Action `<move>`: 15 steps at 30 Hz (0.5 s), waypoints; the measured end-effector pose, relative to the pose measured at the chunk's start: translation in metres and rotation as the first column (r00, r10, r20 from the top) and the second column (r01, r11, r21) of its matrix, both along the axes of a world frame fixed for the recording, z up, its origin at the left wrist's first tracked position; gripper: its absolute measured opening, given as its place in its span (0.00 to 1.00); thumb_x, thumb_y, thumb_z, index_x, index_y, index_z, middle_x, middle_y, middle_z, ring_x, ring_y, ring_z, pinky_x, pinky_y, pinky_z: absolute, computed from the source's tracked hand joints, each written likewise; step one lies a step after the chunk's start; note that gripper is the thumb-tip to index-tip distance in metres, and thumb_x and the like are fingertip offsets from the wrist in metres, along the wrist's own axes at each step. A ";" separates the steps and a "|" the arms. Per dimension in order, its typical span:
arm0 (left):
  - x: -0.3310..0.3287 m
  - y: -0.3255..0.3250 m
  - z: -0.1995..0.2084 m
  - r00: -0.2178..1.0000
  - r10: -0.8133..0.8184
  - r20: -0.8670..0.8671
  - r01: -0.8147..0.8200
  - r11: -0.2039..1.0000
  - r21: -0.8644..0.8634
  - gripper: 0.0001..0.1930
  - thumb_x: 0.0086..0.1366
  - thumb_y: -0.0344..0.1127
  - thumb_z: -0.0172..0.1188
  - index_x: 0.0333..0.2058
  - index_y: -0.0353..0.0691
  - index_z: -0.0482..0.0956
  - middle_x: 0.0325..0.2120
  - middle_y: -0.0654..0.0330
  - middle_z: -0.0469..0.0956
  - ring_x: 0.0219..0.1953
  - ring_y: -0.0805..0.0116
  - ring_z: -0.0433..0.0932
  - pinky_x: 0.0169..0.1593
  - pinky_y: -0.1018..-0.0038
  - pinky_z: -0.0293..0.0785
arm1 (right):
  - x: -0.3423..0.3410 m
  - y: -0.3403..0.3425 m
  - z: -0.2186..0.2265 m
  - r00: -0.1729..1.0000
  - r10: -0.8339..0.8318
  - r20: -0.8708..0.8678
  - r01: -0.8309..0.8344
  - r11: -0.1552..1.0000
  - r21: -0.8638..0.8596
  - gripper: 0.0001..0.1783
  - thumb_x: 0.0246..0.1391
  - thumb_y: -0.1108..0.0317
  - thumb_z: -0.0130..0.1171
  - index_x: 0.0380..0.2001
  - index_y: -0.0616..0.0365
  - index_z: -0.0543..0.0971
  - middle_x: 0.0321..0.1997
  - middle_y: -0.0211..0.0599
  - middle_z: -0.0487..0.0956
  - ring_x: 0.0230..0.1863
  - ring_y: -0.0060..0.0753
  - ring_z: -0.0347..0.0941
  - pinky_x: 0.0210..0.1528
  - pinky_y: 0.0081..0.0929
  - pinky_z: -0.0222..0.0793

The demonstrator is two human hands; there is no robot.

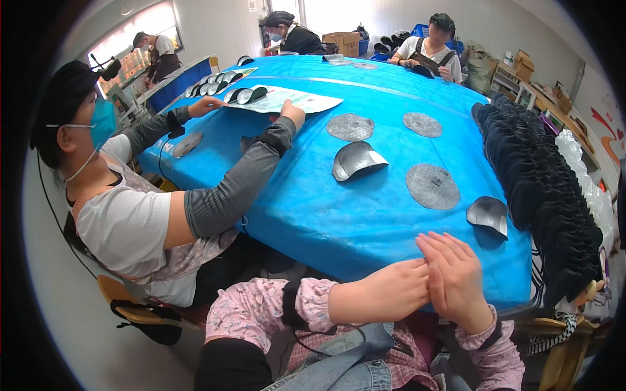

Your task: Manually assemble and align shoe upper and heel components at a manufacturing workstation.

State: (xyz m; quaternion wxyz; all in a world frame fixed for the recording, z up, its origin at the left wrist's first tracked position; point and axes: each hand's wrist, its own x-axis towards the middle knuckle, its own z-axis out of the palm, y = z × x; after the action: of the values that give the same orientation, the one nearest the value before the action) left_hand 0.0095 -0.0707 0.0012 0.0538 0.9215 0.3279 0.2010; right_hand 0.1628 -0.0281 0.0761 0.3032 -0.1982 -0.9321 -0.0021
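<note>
My left hand (394, 291) and my right hand (455, 279) are pressed together above the table's near edge. The right hand's fingers stretch out flat, and no object shows in that hand. The left hand's fingertips are hidden behind the right palm. Just beyond my right hand lies a curved black cap visor (488, 216) with a shiny edge. Farther in, a grey round fabric disc (432, 186) lies flat with a small dark mark on it. Another curved visor (358, 161) rests to its left. Two more grey discs, one left (351, 128) and one right (422, 124), lie behind.
Blue sheeting (300, 208) covers the table. On the left, a masked co-worker (130, 228) holds a sheet of board (293, 99) carrying visors. Stacked black pieces (531, 189) line the right edge. Another person (430, 55) sits at the far side.
</note>
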 end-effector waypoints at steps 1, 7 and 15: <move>0.018 0.011 0.006 0.960 -0.087 0.265 0.116 0.988 -0.099 0.33 0.65 0.45 0.39 0.65 0.39 0.46 0.64 0.53 0.52 0.65 0.60 0.53 0.68 0.64 0.44 | -0.007 -0.014 -0.003 0.998 -0.045 0.032 0.045 0.999 -0.005 0.21 0.52 0.67 0.44 0.45 0.70 0.73 0.47 0.56 0.75 0.49 0.54 0.71 0.53 0.45 0.64; 0.022 0.002 -0.010 0.709 -0.033 0.705 0.341 0.891 -0.301 0.31 0.62 0.45 0.42 0.64 0.45 0.52 0.63 0.55 0.55 0.64 0.58 0.56 0.68 0.60 0.42 | -0.001 -0.013 0.007 1.000 -0.004 -0.031 0.003 0.999 -0.032 0.22 0.53 0.65 0.41 0.45 0.67 0.74 0.47 0.52 0.76 0.47 0.54 0.74 0.54 0.45 0.65; 0.071 -0.002 0.057 0.433 -0.087 0.897 0.278 0.960 -0.041 0.36 0.66 0.55 0.31 0.64 0.36 0.41 0.66 0.52 0.42 0.68 0.63 0.39 0.68 0.67 0.31 | -0.019 -0.028 0.010 0.972 0.095 -0.215 -0.088 0.995 0.040 0.31 0.61 0.51 0.30 0.51 0.67 0.69 0.56 0.51 0.69 0.58 0.47 0.65 0.62 0.44 0.54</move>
State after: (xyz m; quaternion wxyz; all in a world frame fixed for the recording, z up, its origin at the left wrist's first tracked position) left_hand 0.0801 -0.0732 0.0583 0.3221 0.7014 0.1663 0.6137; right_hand 0.1440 -0.0557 0.0856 0.4058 -0.1494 -0.9015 0.0194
